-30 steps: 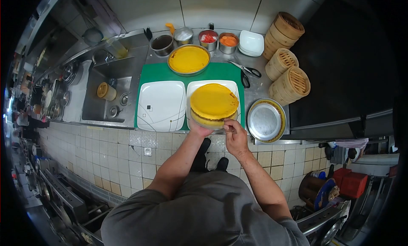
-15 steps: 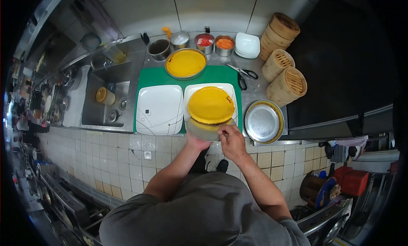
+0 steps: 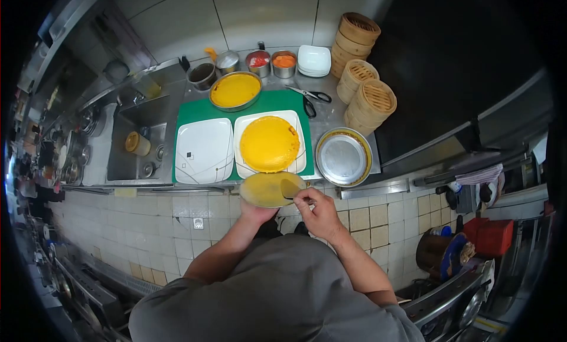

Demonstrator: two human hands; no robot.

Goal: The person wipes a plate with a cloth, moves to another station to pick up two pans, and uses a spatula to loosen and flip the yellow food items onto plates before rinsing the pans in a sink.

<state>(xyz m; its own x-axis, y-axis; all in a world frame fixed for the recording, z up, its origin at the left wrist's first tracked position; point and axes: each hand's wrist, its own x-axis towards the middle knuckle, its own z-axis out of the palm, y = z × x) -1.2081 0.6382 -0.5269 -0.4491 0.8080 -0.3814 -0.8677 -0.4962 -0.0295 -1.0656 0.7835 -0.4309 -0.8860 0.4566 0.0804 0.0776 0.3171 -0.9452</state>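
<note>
A round yellow tart (image 3: 269,146) lies flat on a white square plate (image 3: 300,165), with a browned patch near its upper right edge. Just in front of the plate, my left hand (image 3: 257,213) holds a round flat metal disc (image 3: 258,191) from below, tilted slightly. Yellowish smears or reflections show on the disc. My right hand (image 3: 321,214) grips the handle of a small spatula (image 3: 290,189), whose blade is over the disc's right side. A second white square plate (image 3: 204,150) sits to the left, on the same green cutting board (image 3: 186,119).
Another yellow tart (image 3: 235,90) in its pan stands behind, near metal containers of red (image 3: 258,60) and orange (image 3: 284,61) food. Scissors (image 3: 310,97), bamboo steamers (image 3: 371,103) and a metal pan (image 3: 342,158) are on the right. A sink (image 3: 115,165) lies left.
The tart has come off the disc and rests wholly on the plate. Both hands have drawn the disc and spatula back toward my body. The camera view has shifted.
</note>
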